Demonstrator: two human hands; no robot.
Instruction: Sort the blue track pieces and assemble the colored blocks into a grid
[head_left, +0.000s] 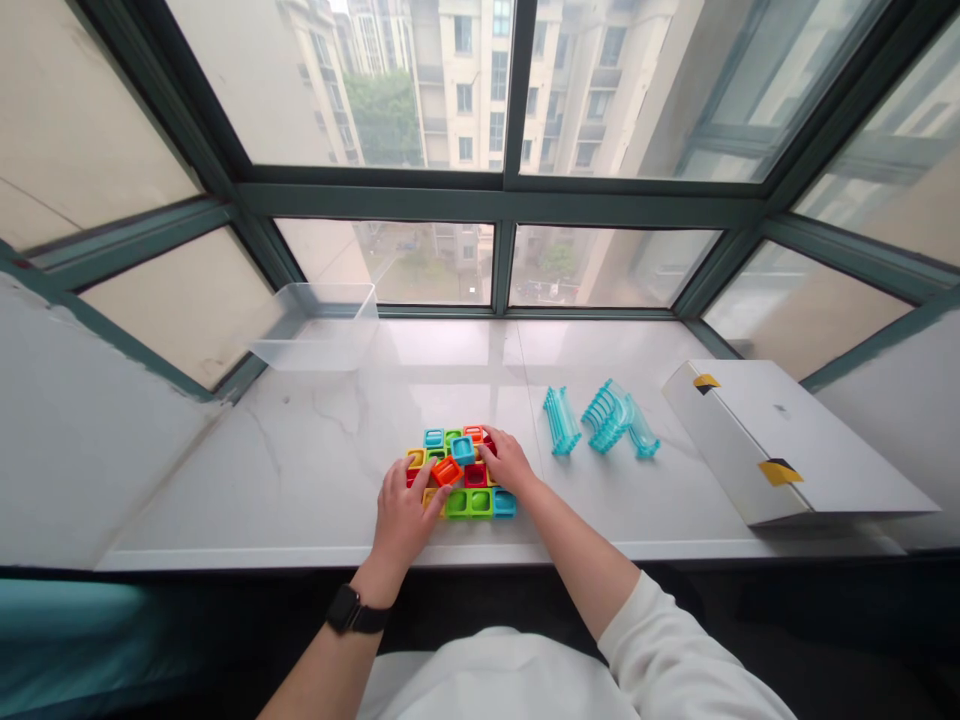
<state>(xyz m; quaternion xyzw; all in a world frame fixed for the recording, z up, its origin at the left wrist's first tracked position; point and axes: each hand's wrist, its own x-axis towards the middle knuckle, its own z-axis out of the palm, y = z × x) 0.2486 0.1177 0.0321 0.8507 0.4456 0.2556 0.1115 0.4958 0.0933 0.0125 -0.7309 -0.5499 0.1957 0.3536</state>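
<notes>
Colourful square plastic blocks [480, 503] with hollowed tops lie close together in rows near the counter's front edge. Over the left part of the group is my left hand [405, 508], its index finger and thumb on either side of a tilted orange block [447, 471]. A blue block [463, 451] sits askew on top of the others, beside the orange one. My right hand [508, 466] rests at the right side of the group, thumb and index finger apart around a dark red block [490, 441]. Its thumb tip lies close to the blue block. The other right fingers are partly hidden.
Several clear turquoise plastic pieces [561, 421] with curved ribs lie right of the blocks. A white box [795, 440] with yellow-and-black tabs stands at the far right. A transparent bin [322, 330] is at the back left, by the window frame [450, 200].
</notes>
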